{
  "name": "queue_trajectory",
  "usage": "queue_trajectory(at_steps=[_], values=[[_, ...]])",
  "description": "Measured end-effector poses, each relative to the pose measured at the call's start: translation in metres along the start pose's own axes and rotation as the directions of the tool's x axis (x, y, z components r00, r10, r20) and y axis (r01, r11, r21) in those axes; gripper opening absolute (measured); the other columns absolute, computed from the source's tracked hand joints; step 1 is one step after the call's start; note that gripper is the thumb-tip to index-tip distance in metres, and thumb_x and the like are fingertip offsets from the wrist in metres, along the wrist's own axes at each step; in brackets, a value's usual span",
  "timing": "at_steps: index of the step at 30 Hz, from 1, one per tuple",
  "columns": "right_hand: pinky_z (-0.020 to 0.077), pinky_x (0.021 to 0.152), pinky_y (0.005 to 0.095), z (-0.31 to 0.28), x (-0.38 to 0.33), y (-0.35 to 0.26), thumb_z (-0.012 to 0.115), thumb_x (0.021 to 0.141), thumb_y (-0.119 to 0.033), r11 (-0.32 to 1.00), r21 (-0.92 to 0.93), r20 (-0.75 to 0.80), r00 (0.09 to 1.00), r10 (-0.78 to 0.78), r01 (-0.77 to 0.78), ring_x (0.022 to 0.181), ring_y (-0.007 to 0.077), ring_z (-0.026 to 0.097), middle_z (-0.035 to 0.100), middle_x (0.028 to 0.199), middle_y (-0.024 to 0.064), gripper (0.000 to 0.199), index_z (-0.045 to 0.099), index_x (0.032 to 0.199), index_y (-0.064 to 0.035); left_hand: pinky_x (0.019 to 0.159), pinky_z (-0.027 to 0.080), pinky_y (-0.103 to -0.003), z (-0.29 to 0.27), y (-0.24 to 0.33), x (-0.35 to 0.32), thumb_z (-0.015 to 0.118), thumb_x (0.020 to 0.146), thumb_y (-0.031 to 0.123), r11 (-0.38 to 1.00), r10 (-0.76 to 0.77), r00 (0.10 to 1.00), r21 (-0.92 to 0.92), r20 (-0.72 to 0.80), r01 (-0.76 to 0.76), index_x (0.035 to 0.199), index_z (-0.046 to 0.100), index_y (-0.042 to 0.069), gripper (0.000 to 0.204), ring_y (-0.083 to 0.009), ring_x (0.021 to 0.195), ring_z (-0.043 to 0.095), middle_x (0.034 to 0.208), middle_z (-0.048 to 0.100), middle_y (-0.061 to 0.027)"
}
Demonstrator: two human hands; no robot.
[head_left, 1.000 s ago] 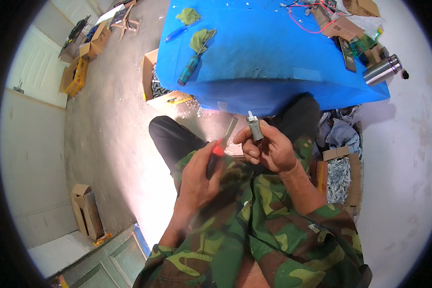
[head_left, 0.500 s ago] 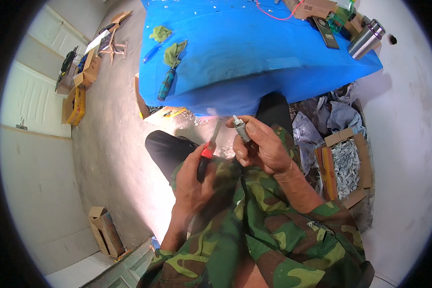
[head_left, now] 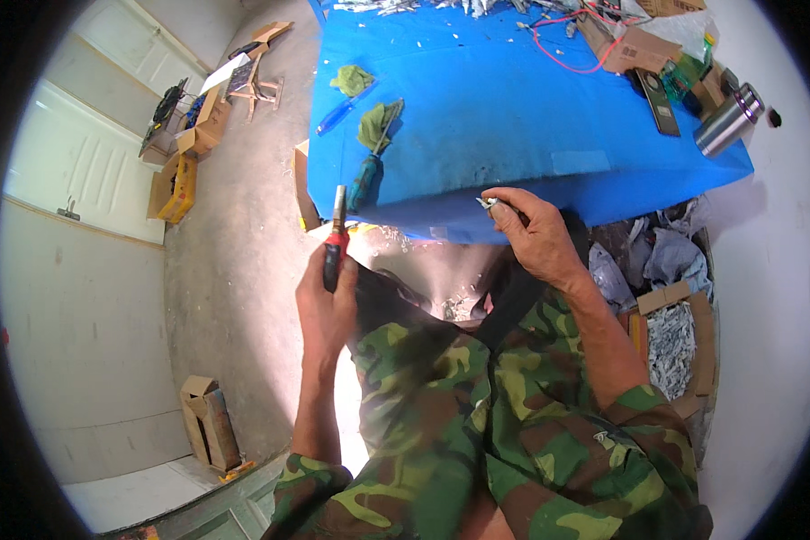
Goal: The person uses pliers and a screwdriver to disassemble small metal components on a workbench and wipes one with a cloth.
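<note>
Left hand [head_left: 324,304] closed round red-and-black tool [head_left: 336,245], metal end projecting beyond fingers. Right hand [head_left: 542,245] pinches small pale piece [head_left: 485,203] at fingertips.

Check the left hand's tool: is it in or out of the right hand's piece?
Out. The red-black tool in the left hand shows its bare metal end, apart from the piece in the right hand.

Steel flask [head_left: 727,121] on blue tbl [head_left: 477,99]; green btl [head_left: 692,74] nr it
</note>
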State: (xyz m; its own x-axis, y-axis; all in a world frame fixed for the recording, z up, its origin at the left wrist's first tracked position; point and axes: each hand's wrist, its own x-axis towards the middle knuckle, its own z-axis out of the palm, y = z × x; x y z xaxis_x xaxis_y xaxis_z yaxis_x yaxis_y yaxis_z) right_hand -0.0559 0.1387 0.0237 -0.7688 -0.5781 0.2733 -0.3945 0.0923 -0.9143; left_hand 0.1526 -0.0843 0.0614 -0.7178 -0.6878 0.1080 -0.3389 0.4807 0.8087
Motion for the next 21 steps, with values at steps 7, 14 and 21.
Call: queue_trajectory(at_steps=[7,14,21], values=[[0.0520,0.078,0.0438,0.011,0.073,0.008,0.069,0.094,-0.018,0.942,-0.316,0.037,0.994,-0.106,0.112,0.088,0.0357,0.068,0.074,0.102,0.0154,0.020,0.072,0.109,-0.0048,0.082,0.052,-0.037,-0.003,-0.042,0.091,0.063,0.102,0.044,0.984,0.032,0.995,0.178,-0.092,-0.016,0.129,0.064,-0.004,0.055,-0.0222,0.088,0.065,0.098,0.070,-0.0163],[0.0458,0.091,0.0447,0.033,0.110,0.055,0.073,0.089,-0.017,0.819,-0.456,0.100,0.935,-0.341,0.347,0.097,0.0301,0.067,0.073,0.099,0.0080,0.014,0.073,0.101,-0.0090,0.091,0.053,-0.045,0.019,-0.059,0.146,0.061,0.101,0.048,0.869,0.135,0.991,0.482,-0.020,-0.109,0.134,0.061,0.000,0.058,-0.0383,0.105,0.066,0.116,0.067,-0.0239],[0.0429,0.099,0.0464,0.040,0.111,0.058,0.074,0.086,-0.013,0.799,-0.526,0.098,0.954,-0.284,0.292,0.111,0.0300,0.061,0.067,0.112,0.0075,0.017,0.072,0.102,-0.0074,0.099,0.051,-0.045,0.034,-0.063,0.161,0.072,0.096,0.038,0.827,0.189,0.982,0.540,-0.003,-0.158,0.135,0.061,0.002,0.055,-0.0357,0.119,0.060,0.127,0.063,-0.0211]])
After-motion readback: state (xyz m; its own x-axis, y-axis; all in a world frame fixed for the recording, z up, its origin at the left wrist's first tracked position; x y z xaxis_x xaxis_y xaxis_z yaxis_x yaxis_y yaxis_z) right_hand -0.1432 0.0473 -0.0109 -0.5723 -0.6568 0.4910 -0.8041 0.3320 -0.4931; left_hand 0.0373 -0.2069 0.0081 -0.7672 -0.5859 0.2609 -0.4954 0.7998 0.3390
